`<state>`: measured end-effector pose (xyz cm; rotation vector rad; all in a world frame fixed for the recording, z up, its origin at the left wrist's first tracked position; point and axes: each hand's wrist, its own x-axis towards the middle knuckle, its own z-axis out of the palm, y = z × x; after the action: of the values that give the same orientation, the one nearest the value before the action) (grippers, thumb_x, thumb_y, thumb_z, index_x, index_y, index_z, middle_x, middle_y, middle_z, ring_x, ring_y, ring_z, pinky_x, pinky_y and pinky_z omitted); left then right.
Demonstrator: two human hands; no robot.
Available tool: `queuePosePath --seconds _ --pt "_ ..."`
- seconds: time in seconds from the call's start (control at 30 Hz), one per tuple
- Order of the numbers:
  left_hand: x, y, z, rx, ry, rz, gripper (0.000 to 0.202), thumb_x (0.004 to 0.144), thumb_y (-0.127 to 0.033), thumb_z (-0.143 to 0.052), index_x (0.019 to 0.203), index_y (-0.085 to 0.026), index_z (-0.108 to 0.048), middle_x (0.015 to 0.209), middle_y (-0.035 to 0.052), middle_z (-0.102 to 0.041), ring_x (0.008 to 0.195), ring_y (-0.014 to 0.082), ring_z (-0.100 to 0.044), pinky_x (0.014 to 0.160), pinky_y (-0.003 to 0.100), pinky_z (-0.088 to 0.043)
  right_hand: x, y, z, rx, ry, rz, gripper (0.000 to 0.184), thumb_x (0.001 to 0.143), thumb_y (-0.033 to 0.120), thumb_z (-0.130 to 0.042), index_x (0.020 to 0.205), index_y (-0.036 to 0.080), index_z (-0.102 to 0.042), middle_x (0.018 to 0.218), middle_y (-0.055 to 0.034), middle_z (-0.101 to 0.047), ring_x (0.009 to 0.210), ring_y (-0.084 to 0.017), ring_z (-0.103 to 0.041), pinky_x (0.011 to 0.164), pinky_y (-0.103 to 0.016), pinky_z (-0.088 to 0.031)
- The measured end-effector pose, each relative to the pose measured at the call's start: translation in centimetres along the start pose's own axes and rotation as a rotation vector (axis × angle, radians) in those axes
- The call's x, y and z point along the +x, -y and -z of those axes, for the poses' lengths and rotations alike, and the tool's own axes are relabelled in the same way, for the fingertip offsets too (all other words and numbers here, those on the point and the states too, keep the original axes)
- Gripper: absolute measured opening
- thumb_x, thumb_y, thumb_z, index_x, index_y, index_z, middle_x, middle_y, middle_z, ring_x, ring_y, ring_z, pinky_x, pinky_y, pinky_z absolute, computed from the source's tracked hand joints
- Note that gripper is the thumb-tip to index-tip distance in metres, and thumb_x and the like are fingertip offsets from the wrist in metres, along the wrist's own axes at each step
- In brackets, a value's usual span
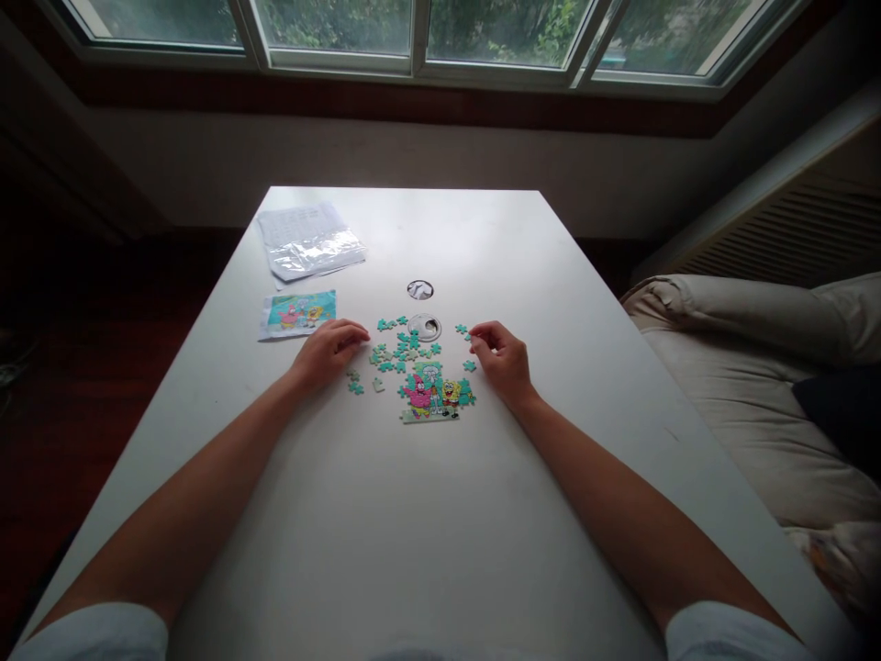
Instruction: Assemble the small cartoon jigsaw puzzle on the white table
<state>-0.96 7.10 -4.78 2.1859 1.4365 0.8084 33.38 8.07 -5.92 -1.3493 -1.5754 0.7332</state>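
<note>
A partly joined jigsaw puzzle (432,397) with cartoon figures, one pink, one yellow and one teal, lies flat on the white table (413,514). Loose teal puzzle pieces (400,365) are scattered just beyond it and to its left. My left hand (330,351) rests at the left of these pieces, fingers loosely stretched and apart, holding nothing that I can see. To the right of the puzzle, my right hand (502,358) has thumb and forefinger pinched at a small teal puzzle piece (468,337). Another loose piece (469,366) lies near that hand.
A picture card (300,313) with the same figures lies beyond my left hand. Farther back is a clear plastic bag with paper (309,240). Two round fittings (425,327) are set in the tabletop. A cushioned seat (743,395) stands at the right, windows (413,37) ahead.
</note>
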Motion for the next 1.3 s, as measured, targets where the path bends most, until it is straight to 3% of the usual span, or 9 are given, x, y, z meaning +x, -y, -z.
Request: queuePosePath --seconds 0.3,0.47,0.67,0.93,1.07,1.3 --pt "-0.6 -0.8 -0.6 0.109 -0.004 -0.058 0.024 0.098 -0.034 -0.052 0.106 -0.025 -0.073 0.121 0.0045 -0.069 0.113 0.0225 -0.059 0.104 0.04 -0.046 0.1 -0.5 0.2 -0.075 0.057 0.028 0.017 0.089 0.032 -0.059 0.096 0.019 -0.069 0.073 0.0015 -0.064 0.062 -0.01 -0.054 0.062 -0.022 -0.041" --pt "-1.6 -2.3 -1.3 0.219 0.0 -0.074 0.025 0.097 -0.034 -0.057 0.117 -0.028 -0.07 0.126 0.004 -0.067 0.118 0.0242 -0.058 0.107 0.045 -0.044 -0.3 -0.2 0.0 -0.183 0.124 0.219 0.015 0.09 0.024 -0.057 0.095 0.02 -0.071 0.083 -0.0013 -0.066 0.073 -0.012 -0.056 0.07 -0.024 -0.044" --pt "-2.2 -4.3 -2.1 0.217 0.07 -0.182 0.029 0.097 -0.032 -0.057 0.124 -0.033 -0.068 0.137 0.0028 -0.061 0.129 0.0247 -0.052 0.111 0.046 -0.044 -0.7 1.2 -1.1 -0.259 0.301 0.439 0.017 0.092 0.017 -0.056 0.096 0.021 -0.072 0.092 -0.0055 -0.067 0.093 -0.018 -0.058 0.083 -0.029 -0.045" --pt "-2.3 -4.4 -2.2 0.247 0.229 -0.359 0.033 0.098 -0.04 -0.059 0.131 -0.041 -0.066 0.155 -0.0002 -0.047 0.146 0.0286 -0.036 0.12 0.053 -0.036 1.2 1.6 -3.2 -0.384 0.479 0.519 0.025 0.094 0.019 -0.061 0.114 0.026 -0.074 0.097 -0.0056 -0.065 0.091 -0.016 -0.056 0.083 -0.027 -0.04" --pt "-2.3 -4.4 -2.1 0.192 0.251 -0.38 0.029 0.098 -0.04 -0.059 0.125 -0.041 -0.07 0.151 -0.0012 -0.051 0.146 0.0283 -0.036 0.121 0.052 -0.036 2.3 1.9 -4.4 -0.412 0.571 0.502 0.023 0.095 0.022 -0.062 0.112 0.029 -0.075 0.093 -0.0034 -0.063 0.083 -0.013 -0.055 0.076 -0.024 -0.036" --pt "-2.2 -3.7 -1.6 0.039 0.191 -0.319 0.024 0.099 -0.038 -0.057 0.099 -0.032 -0.08 0.134 0.0013 -0.066 0.139 0.0265 -0.045 0.116 0.047 -0.042 2.1 1.9 -4.5 -0.411 0.568 0.502 0.016 0.094 0.027 -0.065 0.106 0.025 -0.075 0.091 -0.0027 -0.06 0.08 -0.012 -0.052 0.076 -0.023 -0.035"
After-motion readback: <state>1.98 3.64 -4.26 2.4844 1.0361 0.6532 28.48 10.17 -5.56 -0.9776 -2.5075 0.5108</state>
